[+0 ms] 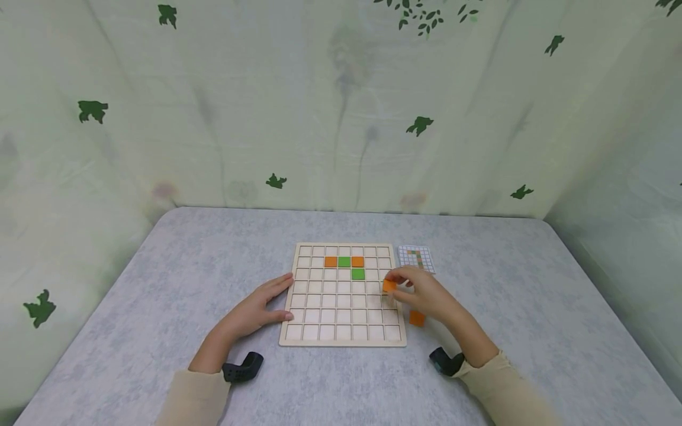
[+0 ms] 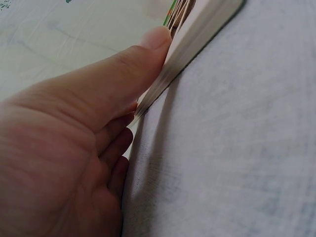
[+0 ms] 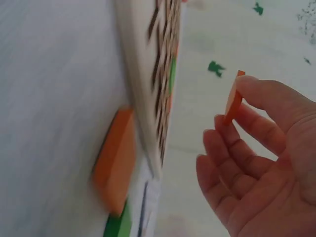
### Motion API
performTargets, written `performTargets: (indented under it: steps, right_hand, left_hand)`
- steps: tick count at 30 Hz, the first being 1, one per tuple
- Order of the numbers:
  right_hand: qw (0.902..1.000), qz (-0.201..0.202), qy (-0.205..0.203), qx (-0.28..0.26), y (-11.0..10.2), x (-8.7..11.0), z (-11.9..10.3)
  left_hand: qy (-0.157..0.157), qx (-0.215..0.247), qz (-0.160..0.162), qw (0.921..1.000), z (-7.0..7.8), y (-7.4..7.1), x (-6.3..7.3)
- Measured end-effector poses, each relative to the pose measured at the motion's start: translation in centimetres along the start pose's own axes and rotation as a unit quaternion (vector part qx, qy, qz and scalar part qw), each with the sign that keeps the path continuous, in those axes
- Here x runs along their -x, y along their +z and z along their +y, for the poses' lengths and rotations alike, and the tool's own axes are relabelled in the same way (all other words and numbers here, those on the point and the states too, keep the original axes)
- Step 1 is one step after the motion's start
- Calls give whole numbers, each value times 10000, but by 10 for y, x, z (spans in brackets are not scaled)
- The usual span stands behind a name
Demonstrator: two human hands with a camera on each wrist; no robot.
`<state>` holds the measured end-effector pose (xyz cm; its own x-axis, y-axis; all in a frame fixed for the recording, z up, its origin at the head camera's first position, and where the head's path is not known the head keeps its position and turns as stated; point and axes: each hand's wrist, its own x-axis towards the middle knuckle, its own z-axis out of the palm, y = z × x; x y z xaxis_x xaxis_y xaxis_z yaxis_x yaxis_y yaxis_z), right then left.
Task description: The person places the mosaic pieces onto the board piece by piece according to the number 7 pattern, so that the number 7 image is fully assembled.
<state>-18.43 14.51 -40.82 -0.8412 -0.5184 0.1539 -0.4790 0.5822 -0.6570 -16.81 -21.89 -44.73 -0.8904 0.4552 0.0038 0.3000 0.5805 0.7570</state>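
Observation:
A wooden grid board (image 1: 343, 342) lies flat on the table. Set in its upper rows are an orange tile (image 1: 331, 261), a green tile (image 1: 344, 261), another orange tile (image 1: 357, 261) and, below that one, a second green tile (image 1: 358, 274). My left hand (image 1: 256, 312) rests at the board's left edge, its fingers extended and the thumb tip on the rim. Over the board's right side, my right hand (image 1: 428, 294) pinches an orange tile (image 3: 234, 98) between thumb and fingers. Beneath that hand, a loose orange tile (image 1: 417, 318) lies beside the board.
A pattern card (image 1: 416, 255) with a small coloured grid lies right of the board's upper corner. In the right wrist view, a loose green tile (image 3: 117, 223) sits past the orange one. Behind the table (image 1: 229, 236) hangs a pale curtain (image 1: 298, 106) with leaf shapes.

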Motion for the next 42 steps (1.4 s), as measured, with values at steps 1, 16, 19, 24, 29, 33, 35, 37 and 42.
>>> performTargets:
  steps: [1, 16, 19, 24, 29, 33, 35, 37, 42]
  right_hand:
    - [10000, 39, -54, -72, 2, -3, -3]
    - [9980, 171, 170, -587, 47, -36, -1]
    - [9978, 218, 127, -611, 49, -37, 1]
    - [9976, 156, 271, -623, 53, -40, 2]
    - [9964, 3, 570, -629, 53, -42, 0]
    - [9949, 25, 644, -782, 47, -39, -4]
    - [9947, 46, 527, -885, 41, -35, -7]
    - [9949, 84, 391, -925, 33, -31, -10]
    - [9975, 286, 106, -631, 9, -13, -11]
  left_hand:
    - [-4, -11, 5, 10000, 0, 0, 0]
    - [52, -30, 18, 10000, 3, -1, -1]
    - [20, -29, 30, 10000, 2, -2, -1]
    - [24, -37, 26, 10000, 1, -2, 0]
    - [13, -2, 23, 10000, 1, -1, 1]
    - [12, -1, -9, 10000, 1, 0, 1]
    - [23, 7, -32, 10000, 1, 0, 1]
    - [24, 17, -39, 10000, 1, 0, 1]
    - [32, -19, -25, 10000, 2, 0, 1]
